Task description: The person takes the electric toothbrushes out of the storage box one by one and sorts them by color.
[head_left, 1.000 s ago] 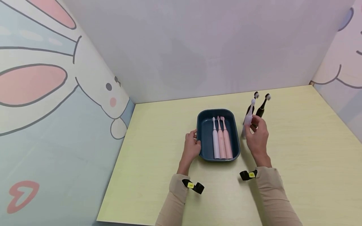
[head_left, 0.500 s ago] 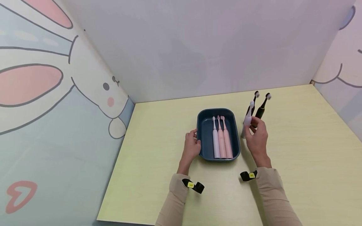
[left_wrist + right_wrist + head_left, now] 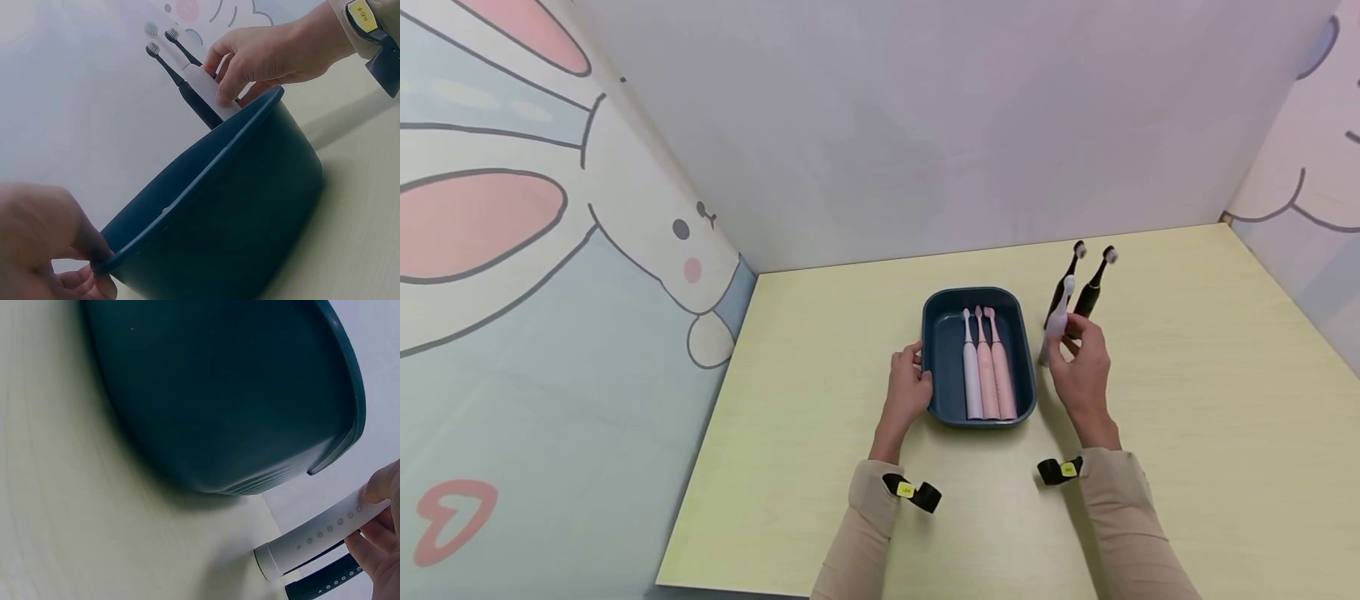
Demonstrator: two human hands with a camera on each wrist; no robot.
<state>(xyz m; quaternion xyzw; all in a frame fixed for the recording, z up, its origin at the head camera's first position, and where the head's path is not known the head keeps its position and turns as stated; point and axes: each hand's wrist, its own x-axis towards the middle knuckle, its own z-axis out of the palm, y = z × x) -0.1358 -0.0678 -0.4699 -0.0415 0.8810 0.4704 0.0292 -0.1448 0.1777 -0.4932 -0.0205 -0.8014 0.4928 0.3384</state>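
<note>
The white electric toothbrush (image 3: pixel 1057 324) stands nearly upright, brush head up, just right of the dark blue tray (image 3: pixel 944 367); whether its base touches the tabletop (image 3: pixel 820 367) I can't tell. The right hand (image 3: pixel 1081 362) pinches it from the right, so it's the nearer hand. The left hand (image 3: pixel 910 386) grips the tray's left rim. Inside, three toothbrushes (image 3: pixel 985 379) lie lengthwise, heads pointing away from the person (quite unlike the upright one). Two black toothbrushes (image 3: pixel 1088 296) stand behind.
</note>
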